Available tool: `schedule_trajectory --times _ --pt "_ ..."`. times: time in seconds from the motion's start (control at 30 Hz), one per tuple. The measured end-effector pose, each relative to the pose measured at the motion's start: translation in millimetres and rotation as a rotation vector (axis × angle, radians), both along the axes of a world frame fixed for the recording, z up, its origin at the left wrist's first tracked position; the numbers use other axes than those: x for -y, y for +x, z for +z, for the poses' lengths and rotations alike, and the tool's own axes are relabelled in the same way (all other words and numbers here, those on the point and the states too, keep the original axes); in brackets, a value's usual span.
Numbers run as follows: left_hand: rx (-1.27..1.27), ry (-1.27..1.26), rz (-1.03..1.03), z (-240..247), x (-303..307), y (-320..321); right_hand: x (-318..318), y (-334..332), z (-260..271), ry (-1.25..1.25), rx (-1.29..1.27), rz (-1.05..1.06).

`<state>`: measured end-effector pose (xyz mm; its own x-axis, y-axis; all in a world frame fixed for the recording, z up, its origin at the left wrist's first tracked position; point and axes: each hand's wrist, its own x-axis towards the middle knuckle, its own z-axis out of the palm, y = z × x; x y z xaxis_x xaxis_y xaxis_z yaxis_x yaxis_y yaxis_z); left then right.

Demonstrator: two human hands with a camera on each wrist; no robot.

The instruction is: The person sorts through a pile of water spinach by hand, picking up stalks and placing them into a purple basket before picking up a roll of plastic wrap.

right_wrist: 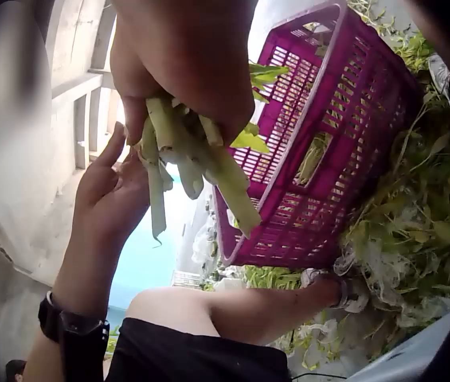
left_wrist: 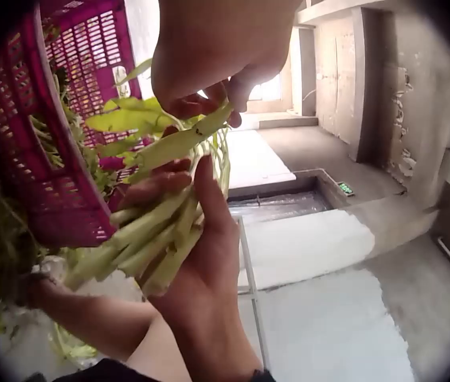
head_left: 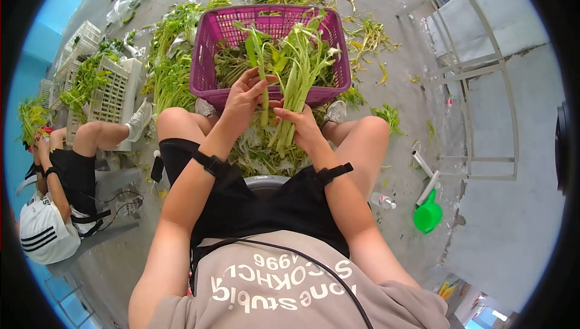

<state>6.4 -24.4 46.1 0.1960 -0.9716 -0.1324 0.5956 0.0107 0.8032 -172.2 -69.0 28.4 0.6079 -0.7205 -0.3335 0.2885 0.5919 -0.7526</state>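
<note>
My left hand (head_left: 246,96) pinches a single leafy green stalk (head_left: 264,104) between thumb and fingers, its leaves pointing up. Close beside it, my right hand (head_left: 302,125) grips a bunch of pale green leafy stalks (head_left: 297,87) around their lower stems. In the left wrist view, the single stalk (left_wrist: 179,148) lies across the top of the bunch (left_wrist: 149,247). Cut stem ends (right_wrist: 237,199) stick out below the right hand in the right wrist view. Both hands are over the near rim of a purple plastic basket (head_left: 202,90), which has more green stalks (head_left: 232,66) inside.
Loose greens (head_left: 175,81) are heaped left of the basket, with trimmings (head_left: 266,154) between my feet. Yellowed scraps (head_left: 371,36) lie to the right. Beyond are a metal frame (head_left: 507,99), a green scoop (head_left: 428,214) and a bottle (head_left: 383,201). Another person (head_left: 51,226) sits at left beside white crates (head_left: 112,90).
</note>
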Motion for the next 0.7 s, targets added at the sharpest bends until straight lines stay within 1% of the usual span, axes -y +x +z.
schedule_trajectory --times 0.03,0.1,0.17,0.23,0.3,0.33,0.4,0.43,0.5,0.63,0.7 --pt "-0.038 -0.004 0.011 0.6 2.0 -6.7 -1.7 0.5 -1.8 0.005 -0.003 0.007" --pt "-0.017 0.026 0.044 -1.4 6.6 -13.6 -3.7 1.5 -3.5 -0.057 -0.029 0.036" --pt "0.119 0.062 0.025 -5.8 10.3 -14.1 -3.3 2.4 -2.0 -0.070 -0.046 0.032" --pt "0.153 0.067 0.010 -1.4 7.8 -13.9 -3.0 2.5 -1.4 -0.085 -0.062 0.017" --pt "0.287 0.162 0.098 0.1 4.2 -12.3 -1.7 3.0 -1.6 -0.131 -0.097 -0.027" --pt "0.288 0.159 0.094 -3.6 0.0 -11.1 -1.3 2.8 -1.0 -0.134 -0.097 -0.031" --pt "0.450 0.179 0.025 -11.7 -10.3 -11.5 -0.7 2.5 -0.8 -0.267 -0.189 -0.032" --pt "0.448 0.178 0.019 -13.7 -14.9 -15.6 -0.9 1.9 -1.7 -0.265 -0.193 -0.037" --pt "0.544 0.162 -0.012 -17.5 -23.1 -24.3 -0.9 -0.1 -4.8 -0.330 -0.242 0.000" --pt "0.470 0.201 -0.062 -28.4 -24.0 -15.0 -2.2 -1.3 -8.2 -0.378 -0.276 0.039" --pt "0.463 0.188 -0.066 -35.3 -23.6 -8.9 -0.9 -1.9 -6.8 -0.303 -0.276 0.031"
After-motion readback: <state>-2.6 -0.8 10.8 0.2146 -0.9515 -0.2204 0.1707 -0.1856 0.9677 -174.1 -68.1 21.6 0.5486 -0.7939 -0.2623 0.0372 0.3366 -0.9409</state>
